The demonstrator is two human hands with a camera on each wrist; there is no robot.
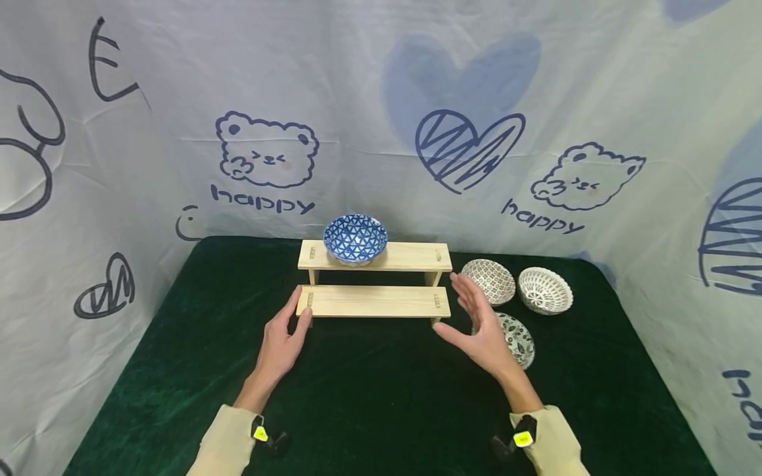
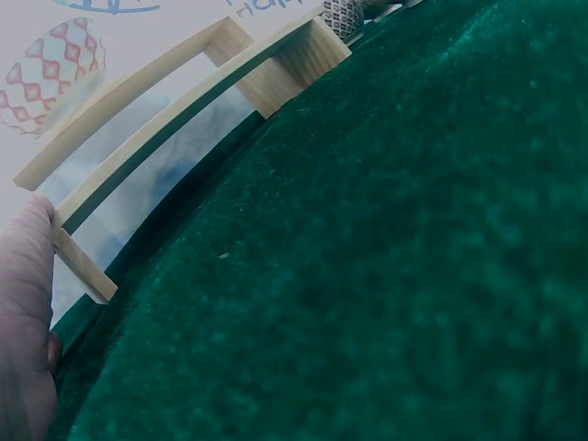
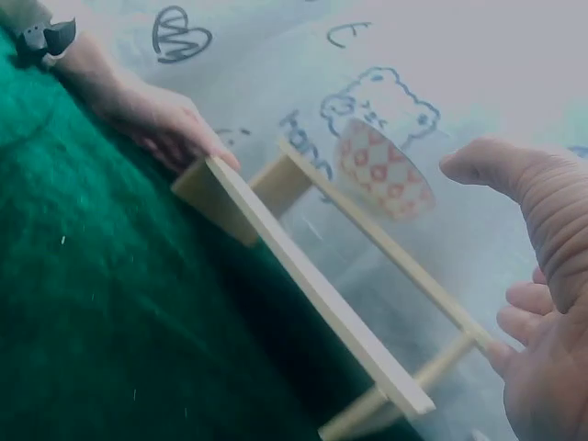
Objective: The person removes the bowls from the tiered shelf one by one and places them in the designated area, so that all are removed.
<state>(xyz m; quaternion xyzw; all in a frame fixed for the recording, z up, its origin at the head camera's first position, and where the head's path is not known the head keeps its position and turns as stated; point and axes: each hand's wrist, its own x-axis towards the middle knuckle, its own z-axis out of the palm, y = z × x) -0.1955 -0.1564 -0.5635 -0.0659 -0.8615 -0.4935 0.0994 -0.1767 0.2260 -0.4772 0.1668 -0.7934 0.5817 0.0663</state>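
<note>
A two-tier light wooden stand (image 1: 375, 302) stands at the back of the table. On its upper tier, left of the middle, sits a blue-and-white bowl (image 1: 355, 238); its outside (image 3: 381, 172) bears reddish diamonds. My left hand (image 1: 280, 347) touches the left end of the lower tier, thumb spread from the fingers. Beside the stand's right end is my right hand (image 1: 485, 334), fingers extended and thumb apart, holding nothing; whether a fingertip touches the wood I cannot tell. Partly behind that hand lies a dark floral-patterned dish (image 1: 519, 340).
Right of the stand are a brown-patterned dish (image 1: 489, 282) and a white bowl (image 1: 545, 291) with a dark pattern. Dark green cloth (image 1: 381, 396) covers the table. A printed white curtain (image 1: 369, 86) hangs closely behind and along the sides.
</note>
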